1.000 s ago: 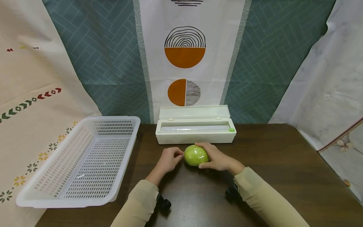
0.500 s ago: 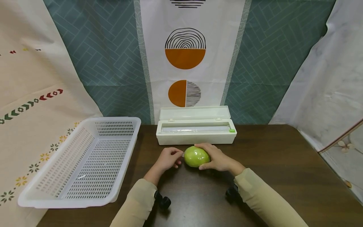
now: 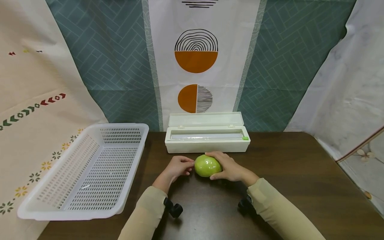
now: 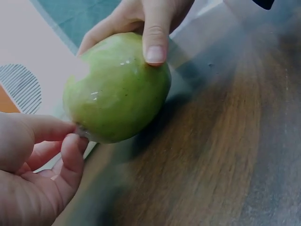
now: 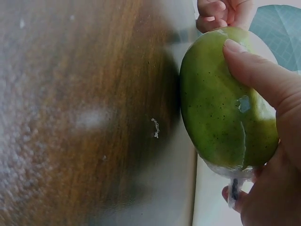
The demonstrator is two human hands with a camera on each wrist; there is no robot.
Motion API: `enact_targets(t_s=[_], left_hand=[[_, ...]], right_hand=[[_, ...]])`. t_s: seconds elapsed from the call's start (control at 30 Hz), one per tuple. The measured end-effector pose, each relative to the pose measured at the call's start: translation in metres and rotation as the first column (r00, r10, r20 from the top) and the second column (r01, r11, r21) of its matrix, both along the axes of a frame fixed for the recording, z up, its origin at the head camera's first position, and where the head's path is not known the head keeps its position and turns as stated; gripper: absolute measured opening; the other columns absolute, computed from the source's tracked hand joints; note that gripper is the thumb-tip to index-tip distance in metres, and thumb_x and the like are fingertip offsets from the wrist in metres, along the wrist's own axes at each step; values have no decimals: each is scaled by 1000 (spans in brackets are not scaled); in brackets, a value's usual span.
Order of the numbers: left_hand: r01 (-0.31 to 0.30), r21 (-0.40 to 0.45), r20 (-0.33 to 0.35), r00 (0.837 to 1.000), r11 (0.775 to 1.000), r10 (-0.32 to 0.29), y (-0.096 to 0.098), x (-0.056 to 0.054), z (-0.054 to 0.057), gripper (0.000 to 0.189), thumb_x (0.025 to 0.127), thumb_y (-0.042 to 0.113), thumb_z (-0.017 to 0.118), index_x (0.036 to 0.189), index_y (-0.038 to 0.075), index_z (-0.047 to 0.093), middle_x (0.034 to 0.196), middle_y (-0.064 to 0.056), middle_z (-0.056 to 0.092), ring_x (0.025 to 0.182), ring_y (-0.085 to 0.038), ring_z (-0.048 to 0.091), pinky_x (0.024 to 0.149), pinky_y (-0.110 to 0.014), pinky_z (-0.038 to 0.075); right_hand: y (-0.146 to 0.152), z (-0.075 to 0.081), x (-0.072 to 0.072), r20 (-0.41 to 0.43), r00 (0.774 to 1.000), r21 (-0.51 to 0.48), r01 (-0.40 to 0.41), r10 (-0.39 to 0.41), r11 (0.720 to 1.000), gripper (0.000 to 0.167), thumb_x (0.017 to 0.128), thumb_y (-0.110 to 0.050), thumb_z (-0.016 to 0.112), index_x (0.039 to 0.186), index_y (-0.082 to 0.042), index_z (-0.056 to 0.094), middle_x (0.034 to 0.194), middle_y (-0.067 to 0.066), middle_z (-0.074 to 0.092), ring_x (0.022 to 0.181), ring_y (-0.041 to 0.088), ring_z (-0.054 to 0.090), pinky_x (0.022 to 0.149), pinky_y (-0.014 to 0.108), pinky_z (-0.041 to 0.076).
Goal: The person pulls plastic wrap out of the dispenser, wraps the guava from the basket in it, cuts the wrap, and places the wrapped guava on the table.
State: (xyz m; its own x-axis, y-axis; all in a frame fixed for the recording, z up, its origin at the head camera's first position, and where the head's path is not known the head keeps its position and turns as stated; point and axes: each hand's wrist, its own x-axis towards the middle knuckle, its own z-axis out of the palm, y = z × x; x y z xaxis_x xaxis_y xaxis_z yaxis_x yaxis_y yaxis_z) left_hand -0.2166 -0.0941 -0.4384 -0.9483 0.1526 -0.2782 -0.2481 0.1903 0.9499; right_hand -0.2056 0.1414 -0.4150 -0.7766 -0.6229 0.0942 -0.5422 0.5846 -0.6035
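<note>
A green mango [image 3: 207,166] wrapped in clear cling film is held over the dark table in front of the dispenser. My right hand [image 3: 232,168] grips it from the right, thumb on the near side and fingers over the far side. In the left wrist view, a short gathered end of cling film [image 4: 83,132] sticks out at the mango's left tip. The thumb and index finger of my left hand [image 3: 177,167] pinch that end. A second twisted film tail [image 5: 233,190] hangs at the opposite tip, beside my right palm, in the right wrist view.
Behind the mango stands a white cling film dispenser [image 3: 207,145], lid raised, with a film roll and a green slider. To the left is a white perforated basket [image 3: 129,186]. Patterned cloths hang behind and at both sides. A small whitish scrap [image 5: 155,128] lies on the wood.
My left fingers have shifted slightly at the film end, the other fingers curling beneath. The mango has moved slightly; my right hand keeps its grip.
</note>
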Motion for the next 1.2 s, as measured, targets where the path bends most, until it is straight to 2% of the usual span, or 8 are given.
enact_targets(t_s=[0.13, 0.3, 0.47, 0.57, 0.67, 0.93, 1.03, 1.2], left_hand=[[-14, -39, -86, 996, 999, 10, 3, 2, 1, 16, 87, 5, 64, 96, -7, 69, 71, -2, 59, 58, -9, 53, 50, -19, 48], [-35, -76, -185, 983, 996, 20, 6, 6, -1, 13, 87, 4, 63, 93, -7, 69, 67, -2, 56, 54, -10, 51, 48, -21, 47], [-27, -23, -144, 989, 999, 23, 4, 9, -4, 19, 89, 7, 62, 101, -7, 67, 73, -4, 61, 59, -10, 55, 50, -22, 50], [-6, -3, -99, 995, 1000, 6, 1, 10, -4, 20, 90, 6, 60, 105, -7, 67, 78, -6, 63, 64, -10, 57, 53, -22, 52], [17, 2, -88, 996, 1000, -17, -1, 11, -3, 21, 90, 3, 60, 106, -7, 67, 81, -7, 65, 66, -10, 59, 55, -22, 53], [6, 11, -119, 993, 1000, -4, -1, 12, -3, 19, 87, 1, 63, 104, -9, 68, 82, -12, 69, 63, -10, 61, 55, -23, 53], [5, 21, -129, 992, 1000, -2, 0, 17, 6, 19, 87, -1, 63, 101, -11, 67, 81, -14, 69, 62, -10, 60, 55, -24, 54], [-26, -20, -184, 983, 999, 22, 3, 17, 2, 15, 86, -2, 63, 96, -11, 68, 76, -14, 67, 58, -9, 58, 54, -25, 54]], right_hand=[[0, 0, 0, 8, 1000, -2, 4, -4, 1000, 82, 75, -29, 80, 144, -17, 36, 140, 11, 42, 125, 32, 39, 99, 57, 31], [0, -1, -1, 27, 1000, 1, 17, -17, 1000, 82, 75, -29, 80, 144, -18, 35, 141, 10, 41, 125, 31, 38, 99, 56, 32], [0, -1, 0, 32, 999, -5, 22, -21, 1000, 82, 75, -29, 80, 144, -18, 36, 141, 9, 41, 125, 31, 38, 99, 56, 33], [0, 0, 2, 22, 1000, -12, 21, -21, 1000, 82, 75, -29, 80, 143, -18, 37, 141, 10, 41, 125, 33, 38, 100, 57, 32], [0, -1, 4, 1, 1000, -4, 24, -24, 1000, 82, 74, -29, 80, 143, -17, 37, 141, 9, 41, 125, 32, 39, 100, 57, 32], [-1, -2, 7, -16, 999, -8, 36, -36, 999, 81, 74, -28, 81, 142, -18, 37, 141, 8, 42, 125, 30, 39, 101, 57, 31], [-2, -2, 8, -30, 999, -6, 35, -35, 999, 81, 74, -28, 81, 142, -17, 38, 141, 9, 42, 125, 31, 40, 100, 57, 32], [-2, -4, 9, -43, 998, -12, 39, -39, 999, 81, 74, -27, 81, 142, -16, 38, 141, 9, 42, 124, 32, 41, 99, 58, 32]])
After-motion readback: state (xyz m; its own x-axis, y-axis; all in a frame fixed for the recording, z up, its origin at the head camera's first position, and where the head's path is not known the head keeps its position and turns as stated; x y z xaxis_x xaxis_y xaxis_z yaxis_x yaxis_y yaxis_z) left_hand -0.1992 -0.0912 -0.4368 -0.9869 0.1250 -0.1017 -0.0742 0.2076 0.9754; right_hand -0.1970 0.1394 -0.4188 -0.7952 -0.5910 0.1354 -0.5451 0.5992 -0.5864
